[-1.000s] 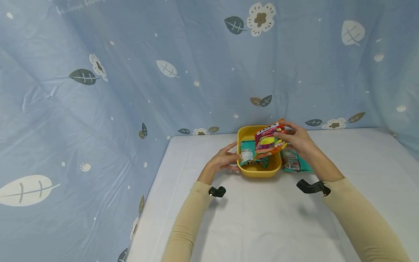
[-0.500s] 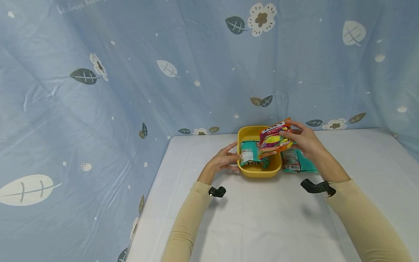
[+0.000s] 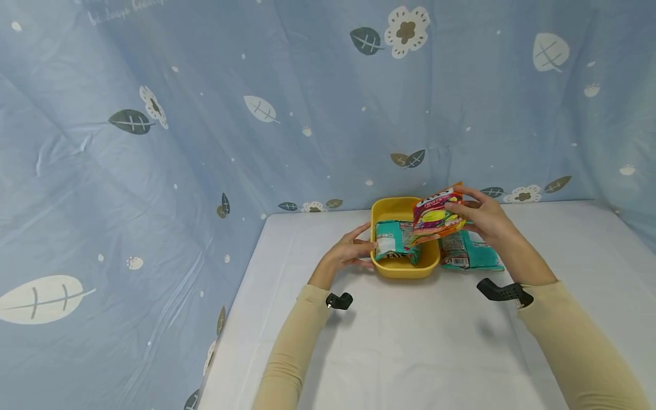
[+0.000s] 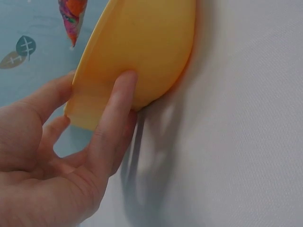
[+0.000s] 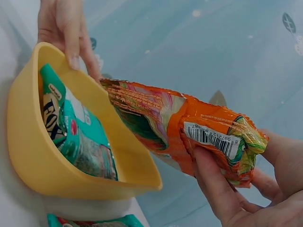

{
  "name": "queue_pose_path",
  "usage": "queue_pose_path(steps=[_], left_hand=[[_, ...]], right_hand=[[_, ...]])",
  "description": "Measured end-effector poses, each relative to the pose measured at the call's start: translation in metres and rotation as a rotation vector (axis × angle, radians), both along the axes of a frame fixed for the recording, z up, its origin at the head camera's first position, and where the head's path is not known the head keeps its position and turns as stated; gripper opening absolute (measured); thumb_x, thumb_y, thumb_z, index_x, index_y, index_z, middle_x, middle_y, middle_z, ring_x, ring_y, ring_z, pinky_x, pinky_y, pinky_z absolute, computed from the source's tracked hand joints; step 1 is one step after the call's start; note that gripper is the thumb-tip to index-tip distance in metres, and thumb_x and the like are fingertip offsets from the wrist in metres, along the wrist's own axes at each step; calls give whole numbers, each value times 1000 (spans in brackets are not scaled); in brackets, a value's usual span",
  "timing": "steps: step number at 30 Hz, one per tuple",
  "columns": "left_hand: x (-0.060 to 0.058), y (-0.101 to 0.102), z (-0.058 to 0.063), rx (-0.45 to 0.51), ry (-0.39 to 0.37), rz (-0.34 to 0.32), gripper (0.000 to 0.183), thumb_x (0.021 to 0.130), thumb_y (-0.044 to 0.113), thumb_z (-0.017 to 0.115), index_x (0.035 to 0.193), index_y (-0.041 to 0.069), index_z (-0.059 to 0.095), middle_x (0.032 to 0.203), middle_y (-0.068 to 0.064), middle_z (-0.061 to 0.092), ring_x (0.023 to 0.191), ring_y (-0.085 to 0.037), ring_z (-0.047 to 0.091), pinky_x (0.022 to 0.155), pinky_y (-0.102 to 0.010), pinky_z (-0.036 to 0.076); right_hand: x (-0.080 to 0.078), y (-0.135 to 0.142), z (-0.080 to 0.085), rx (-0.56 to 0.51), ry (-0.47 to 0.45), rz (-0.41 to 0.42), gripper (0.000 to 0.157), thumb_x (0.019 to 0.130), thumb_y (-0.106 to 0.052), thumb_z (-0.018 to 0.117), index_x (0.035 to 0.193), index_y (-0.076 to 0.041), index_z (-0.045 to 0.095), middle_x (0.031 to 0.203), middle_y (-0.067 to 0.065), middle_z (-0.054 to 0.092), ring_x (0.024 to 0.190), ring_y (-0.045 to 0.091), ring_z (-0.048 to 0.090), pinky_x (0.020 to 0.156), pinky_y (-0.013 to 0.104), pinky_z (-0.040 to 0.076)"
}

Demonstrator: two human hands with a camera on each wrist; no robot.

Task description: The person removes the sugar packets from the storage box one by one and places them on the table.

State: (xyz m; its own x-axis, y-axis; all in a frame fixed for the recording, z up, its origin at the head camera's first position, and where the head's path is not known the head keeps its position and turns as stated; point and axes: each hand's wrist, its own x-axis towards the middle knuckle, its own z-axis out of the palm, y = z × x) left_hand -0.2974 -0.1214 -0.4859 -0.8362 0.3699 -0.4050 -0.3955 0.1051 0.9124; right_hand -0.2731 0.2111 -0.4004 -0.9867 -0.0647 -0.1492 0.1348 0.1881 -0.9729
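My right hand (image 3: 484, 216) grips an orange and purple candy bag with "FRUITS" print (image 3: 434, 215) by its right end. The bag is tilted above the right side of a yellow plastic bin (image 3: 405, 273). In the right wrist view, its orange back with a barcode (image 5: 210, 137) faces the camera. My left hand (image 3: 348, 250) holds the bin's left wall, thumb at the rim and fingers against the outside (image 4: 161, 42). Inside the bin lies a teal packet (image 3: 392, 236), showing partly printed "FOX" letters in the right wrist view. The candy bag covers part of the bin's inside.
A second teal packet (image 3: 474, 253) lies on the white-covered table (image 3: 410, 341), close to the bin's right side and partly under my right hand. Behind the bin hangs a blue curtain (image 3: 318, 102) with leaves and flowers, which also runs along the left.
My right hand has moved slightly right with the candy bag, uncovering more of the teal packet in the bin and the one beside it. My left hand stays at the bin.
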Motion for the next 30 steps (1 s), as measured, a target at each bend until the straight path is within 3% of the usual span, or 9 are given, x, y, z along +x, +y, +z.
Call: queue_pose_path(steps=[5, 8, 18, 26, 30], left_hand=[[0, 0, -2, 2, -2, 2, 71, 92, 12, 69, 147, 45, 39, 131, -18, 54, 105, -31, 68, 83, -52, 62], [0, 0, -2, 7, 2, 0, 72, 92, 11, 68, 149, 43, 37, 133, -19, 53, 107, -34, 67, 84, -53, 61], [2, 0, 0, 21, 19, -13, 74, 94, 9, 65, 154, 36, 31, 135, -22, 52, 111, -39, 65, 84, -54, 61], [2, 0, 0, 18, 4, -6, 71, 94, 8, 65, 150, 41, 36, 138, -22, 49, 112, -39, 64, 82, -51, 62], [2, 0, 0, 16, 5, -4, 70, 94, 8, 65, 149, 43, 37, 138, -23, 50, 113, -40, 64, 82, -50, 63]], right_hand=[[-1, 6, -2, 29, -2, -10, 82, 90, -51, 64, 157, -27, 24, 151, 17, 33, 99, 6, 54, 74, 16, 60], [-2, 11, -3, 23, -4, -14, 82, 90, -50, 63, 157, -27, 23, 154, 19, 30, 98, 6, 53, 74, 15, 60], [1, 26, -2, -12, 9, -45, 81, 89, -47, 66, 156, -27, 27, 125, -6, 46, 86, -3, 59, 71, 16, 61], [1, 37, -4, -16, 8, -53, 80, 91, -44, 65, 157, -25, 25, 123, -6, 45, 84, -6, 59, 69, 15, 61], [3, 42, -3, -59, 9, -58, 79, 91, -41, 67, 157, -25, 26, 115, -11, 47, 84, -5, 60, 68, 15, 60]])
